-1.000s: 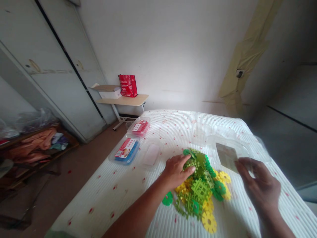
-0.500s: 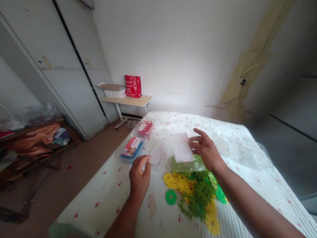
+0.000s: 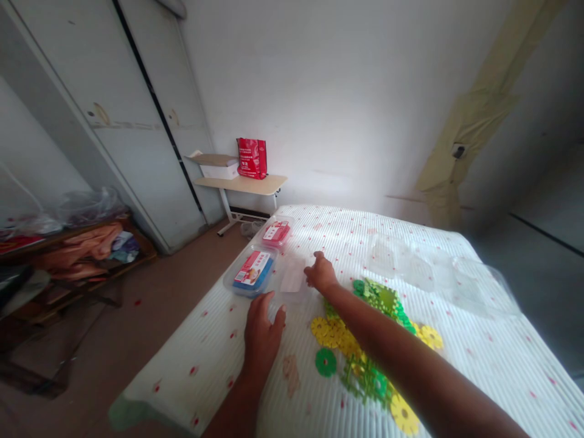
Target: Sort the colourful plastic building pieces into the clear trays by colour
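Observation:
A clear plastic container [image 3: 292,293] with a whitish label [image 3: 292,275] lies on the cloth between my hands. My right hand [image 3: 322,275] reaches across to its right side, fingers bent onto the edge. At the near left corner, my left hand [image 3: 263,325] has thumb and fingers around clear plastic. Just left are a lidded clear box with blue contents [image 3: 252,274] and a red-and-white label, and a similar box with red contents [image 3: 277,232] farther back. Under my right forearm spread green and yellow plastic pieces [image 3: 335,334], partly hidden; one green disc [image 3: 325,362] lies apart.
Several clear plastic containers [image 3: 420,267] stand in a row at the table's right. The table carries a white dotted cloth [image 3: 219,359]. Beyond its left far corner, a small side table [image 3: 255,185] holds a red bag [image 3: 252,158] and a white box [image 3: 219,170].
My right hand has moved left with the labelled clear container, off the green pieces and onto the spot by the blue box. My left hand has opened around the plastic corner. The view shifted slightly.

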{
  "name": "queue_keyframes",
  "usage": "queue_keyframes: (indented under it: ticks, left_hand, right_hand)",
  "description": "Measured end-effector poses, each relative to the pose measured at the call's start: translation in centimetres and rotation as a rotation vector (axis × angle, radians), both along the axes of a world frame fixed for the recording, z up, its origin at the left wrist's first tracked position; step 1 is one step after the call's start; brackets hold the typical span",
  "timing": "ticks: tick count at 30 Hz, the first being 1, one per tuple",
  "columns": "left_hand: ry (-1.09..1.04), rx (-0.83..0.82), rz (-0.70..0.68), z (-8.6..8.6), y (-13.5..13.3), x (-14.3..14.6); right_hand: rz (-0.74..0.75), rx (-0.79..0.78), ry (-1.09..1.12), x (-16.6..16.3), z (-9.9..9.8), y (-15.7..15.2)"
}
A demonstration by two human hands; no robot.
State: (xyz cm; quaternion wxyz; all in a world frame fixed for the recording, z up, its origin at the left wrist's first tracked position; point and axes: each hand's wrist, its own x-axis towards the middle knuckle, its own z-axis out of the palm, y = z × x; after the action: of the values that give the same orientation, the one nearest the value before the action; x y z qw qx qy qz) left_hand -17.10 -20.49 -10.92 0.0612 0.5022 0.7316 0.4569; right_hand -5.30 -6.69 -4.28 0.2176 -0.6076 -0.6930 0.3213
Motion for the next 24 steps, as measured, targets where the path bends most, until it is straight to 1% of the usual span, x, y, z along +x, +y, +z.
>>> queue_keyframes:
  ticks: [3,6,10,12,14,19,21,24]
  left_hand:
    - [0.033,-0.022,-0.010,0.0,0.0,0.0]
    - [0.062,-0.034,-0.003,0.1,-0.1,0.1]
    - [0.101,-0.070,0.000,-0.1,0.0,0.1]
    - [0.108,-0.097,0.006,-0.2,0.1,0.1]
    - [0.116,-0.122,0.017,-0.4,0.2,0.0]
    - [0.150,-0.140,0.013,-0.4,0.3,0.0]
    - [0.149,-0.147,0.012,-0.3,0.3,0.0]
    - [0.159,-0.145,0.030,-0.3,0.1,0.0]
  right_hand:
    - [0.039,0.076,-0.154,1.1,0.1,-0.6]
    - [0.081,0.115,-0.252,1.7,0.5,-0.6]
    - [0.229,0.214,-0.349,1.3,0.8,0.5]
    - [0.274,0.203,-0.380,0.9,0.7,1.2]
    - [0.259,0.156,-0.390,0.6,0.3,1.6]
    - [0.239,0.135,-0.422,0.2,-0.6,1.1]
    - [0.260,0.149,-0.426,0.3,-0.2,0.7]
    - [0.309,0.196,-0.421,1.6,1.8,0.1]
